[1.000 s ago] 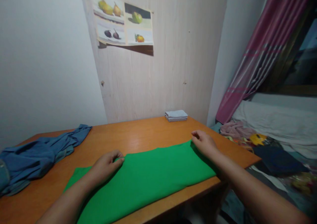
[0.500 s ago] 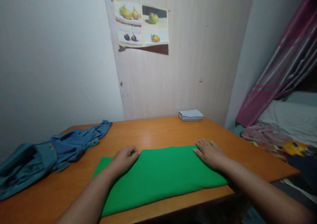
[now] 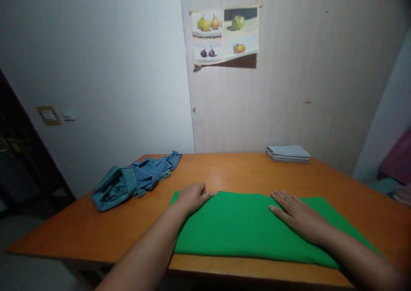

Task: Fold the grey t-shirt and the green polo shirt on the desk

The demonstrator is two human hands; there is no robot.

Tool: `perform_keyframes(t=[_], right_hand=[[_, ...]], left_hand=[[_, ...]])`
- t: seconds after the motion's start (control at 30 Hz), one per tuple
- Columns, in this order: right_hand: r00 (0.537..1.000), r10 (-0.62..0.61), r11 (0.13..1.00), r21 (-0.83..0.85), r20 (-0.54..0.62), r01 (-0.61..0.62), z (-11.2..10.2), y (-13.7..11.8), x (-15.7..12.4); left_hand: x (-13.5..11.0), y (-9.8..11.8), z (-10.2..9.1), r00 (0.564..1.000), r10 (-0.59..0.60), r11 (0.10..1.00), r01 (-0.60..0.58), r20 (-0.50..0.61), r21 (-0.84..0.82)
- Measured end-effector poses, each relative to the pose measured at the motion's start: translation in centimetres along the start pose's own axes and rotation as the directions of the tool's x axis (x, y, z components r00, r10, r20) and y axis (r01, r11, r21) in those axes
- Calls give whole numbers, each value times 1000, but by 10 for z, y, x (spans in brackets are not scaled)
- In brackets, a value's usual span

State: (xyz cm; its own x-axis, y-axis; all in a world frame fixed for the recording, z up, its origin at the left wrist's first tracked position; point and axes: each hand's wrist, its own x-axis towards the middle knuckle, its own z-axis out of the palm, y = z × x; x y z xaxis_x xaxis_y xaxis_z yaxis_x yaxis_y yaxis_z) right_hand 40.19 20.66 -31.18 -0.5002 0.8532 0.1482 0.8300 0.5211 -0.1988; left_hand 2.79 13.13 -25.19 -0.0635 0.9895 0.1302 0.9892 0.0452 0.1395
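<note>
A green folded cloth [image 3: 237,226] lies flat along the front of the table. My left hand [image 3: 194,196] rests at its far edge near the left end, fingers curled in and the thumb stretched along the edge; the fingertips are partly hidden, and the hand looks closed on the fabric. Flat on the right part of the cloth is my right hand [image 3: 297,214], palm down, thumb and fingers apart. Some cloth shows beyond the right hand, out to the right corner.
A crumpled blue garment [image 3: 141,175] lies on the left of the wooden table [image 3: 218,171]. Folded grey and checked cloths [image 3: 288,154] are stacked at the back right. A fruit picture sheet [image 3: 224,36] hangs on the wall behind. Pink fabric [image 3: 398,158] shows at far right.
The view has turned left, bringing a wall switch and dark doorway into sight. My right hand has shifted inward on the cloth, exposing its right corner. My left hand remains at the far edge.
</note>
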Motion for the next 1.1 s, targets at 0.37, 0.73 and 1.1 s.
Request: perform_keyframes(t=[0.37, 0.73, 1.1], right_hand=[[1000, 12, 1000, 4, -17, -12, 2, -3, 0], [1000, 19, 1000, 8, 12, -19, -6, -8, -3], [996, 80, 997, -21, 32, -80, -18, 13, -7]], left_hand=[[-6, -52, -32, 974, -196, 970, 209, -111, 123], [-34, 1, 6, 982, 184, 978, -177, 50, -110], [-37, -13, 3, 990, 12, 999, -6, 138, -43]])
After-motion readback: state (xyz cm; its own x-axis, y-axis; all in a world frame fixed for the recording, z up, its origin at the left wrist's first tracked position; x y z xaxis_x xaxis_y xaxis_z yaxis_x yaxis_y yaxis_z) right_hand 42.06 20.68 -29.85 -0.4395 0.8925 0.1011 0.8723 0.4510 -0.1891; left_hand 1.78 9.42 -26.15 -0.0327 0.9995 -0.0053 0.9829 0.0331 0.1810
